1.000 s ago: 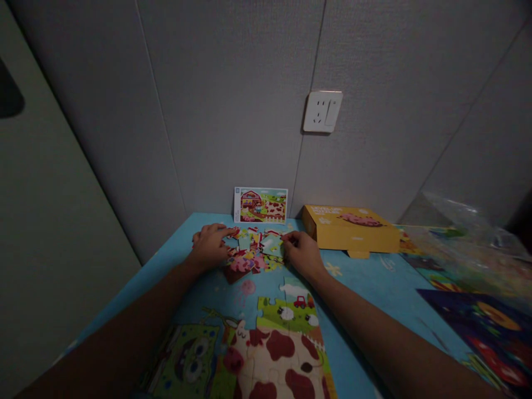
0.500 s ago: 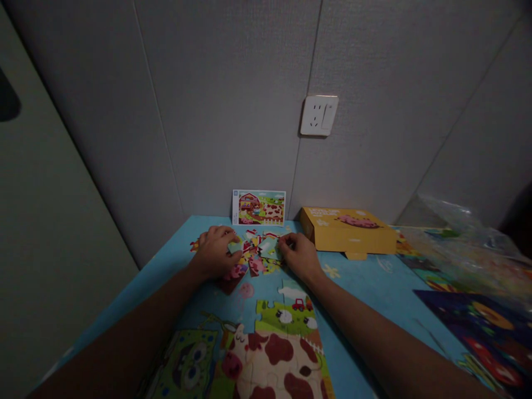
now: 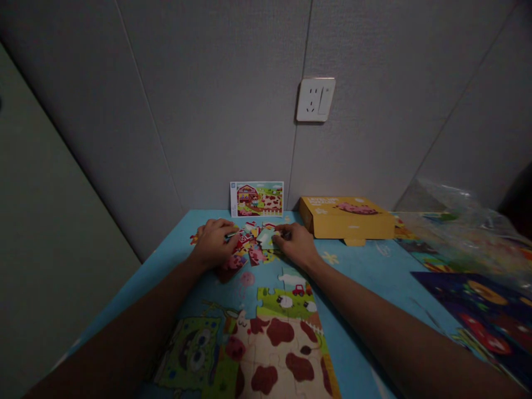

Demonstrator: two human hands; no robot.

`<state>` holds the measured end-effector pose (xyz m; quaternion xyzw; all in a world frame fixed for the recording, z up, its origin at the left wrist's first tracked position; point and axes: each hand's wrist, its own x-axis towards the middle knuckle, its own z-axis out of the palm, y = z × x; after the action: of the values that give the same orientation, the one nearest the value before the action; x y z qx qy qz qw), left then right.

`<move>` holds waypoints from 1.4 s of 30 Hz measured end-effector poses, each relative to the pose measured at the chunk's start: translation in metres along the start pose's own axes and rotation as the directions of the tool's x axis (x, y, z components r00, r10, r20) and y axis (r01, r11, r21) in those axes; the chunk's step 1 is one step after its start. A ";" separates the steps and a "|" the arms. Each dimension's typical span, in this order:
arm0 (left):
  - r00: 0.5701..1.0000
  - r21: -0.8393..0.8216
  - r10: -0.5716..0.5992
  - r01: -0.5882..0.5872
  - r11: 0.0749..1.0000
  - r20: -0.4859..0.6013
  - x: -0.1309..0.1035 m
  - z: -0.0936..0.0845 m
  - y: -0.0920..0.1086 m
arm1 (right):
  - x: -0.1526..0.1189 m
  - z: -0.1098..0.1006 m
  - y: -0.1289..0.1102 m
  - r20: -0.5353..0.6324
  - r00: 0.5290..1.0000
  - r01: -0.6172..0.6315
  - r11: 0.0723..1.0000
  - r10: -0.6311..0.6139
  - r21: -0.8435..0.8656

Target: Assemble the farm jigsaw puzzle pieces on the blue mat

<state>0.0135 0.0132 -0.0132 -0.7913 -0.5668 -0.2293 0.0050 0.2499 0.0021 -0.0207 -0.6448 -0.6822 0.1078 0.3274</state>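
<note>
At the left of the pile of loose puzzle pieces (image 3: 256, 255), my left hand (image 3: 215, 242) is closed on a piece, seen edge-on between thumb and fingers. My right hand (image 3: 294, 242) pinches a pale green and white piece (image 3: 266, 237) at the pile's right side. Nearer to me lies a joined puzzle section (image 3: 282, 349) with a spotted cow, sheep and a red tractor. Behind the pile, a picture card (image 3: 257, 199) of the farm scene leans upright against the wall.
A yellow box (image 3: 353, 224) stands against the wall, right of the card. Clear plastic wrapping (image 3: 465, 238) and a dark blue picture sheet (image 3: 482, 316) lie at the right. The blue tabletop (image 3: 357, 277) bears printed figures.
The view has tilted down slightly. In my left hand the piece has turned from face-on to edge-on. My right hand has shifted slightly at the pale piece.
</note>
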 end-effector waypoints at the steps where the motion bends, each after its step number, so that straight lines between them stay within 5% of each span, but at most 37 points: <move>1: 1.000 -0.009 -0.005 0.004 1.000 -0.012 0.000 0.001 -0.001 | 0.000 0.000 0.000 0.006 1.000 0.004 1.000 -0.004 -0.014; 9: 1.000 -0.014 0.013 -0.013 1.000 -0.010 0.001 0.003 -0.004 | 0.003 0.000 0.002 0.011 0.999 -0.053 0.994 0.053 0.097; 13: 0.979 -0.082 0.205 -0.203 0.976 0.017 -0.005 -0.002 0.009 | 0.003 0.001 0.003 -0.024 1.000 -0.014 0.975 0.020 0.221; 16: 0.919 -0.139 0.378 -0.363 0.921 0.108 -0.012 -0.003 0.020 | 0.002 0.000 0.004 -0.095 0.991 0.116 0.937 -0.089 0.330; 19: 0.891 -0.166 0.447 -0.430 0.887 0.080 -0.013 -0.002 0.024 | 0.002 0.001 0.005 -0.132 0.986 0.154 0.880 -0.105 0.449; 25: 0.920 -0.334 0.342 -0.389 0.859 -0.193 -0.005 0.006 0.015 | 0.003 0.006 0.007 -0.124 0.987 0.159 0.787 -0.105 0.596; 30: 0.884 -0.343 0.321 -0.434 0.833 -0.340 -0.001 0.011 0.011 | 0.003 0.007 0.005 -0.087 0.991 0.131 0.724 -0.098 0.677; 36: 0.898 -0.330 0.192 -0.334 0.883 -0.396 0.000 0.011 0.012 | 0.008 0.011 0.012 -0.057 0.997 0.079 0.698 -0.054 0.712; 39: 0.923 -0.272 0.052 -0.165 0.948 -0.381 0.002 0.010 0.008 | 0.006 0.008 0.010 -0.047 0.997 0.076 0.758 -0.060 0.648; 42: 0.959 -0.202 -0.012 -0.048 0.978 -0.283 0.004 0.011 0.004 | 0.000 0.001 0.003 -0.057 0.992 0.124 0.931 -0.111 0.342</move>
<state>0.0217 0.0182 -0.0206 -0.7517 -0.5261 -0.3976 0.0059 0.2515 0.0031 -0.0235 -0.5375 -0.6837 0.1942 0.4538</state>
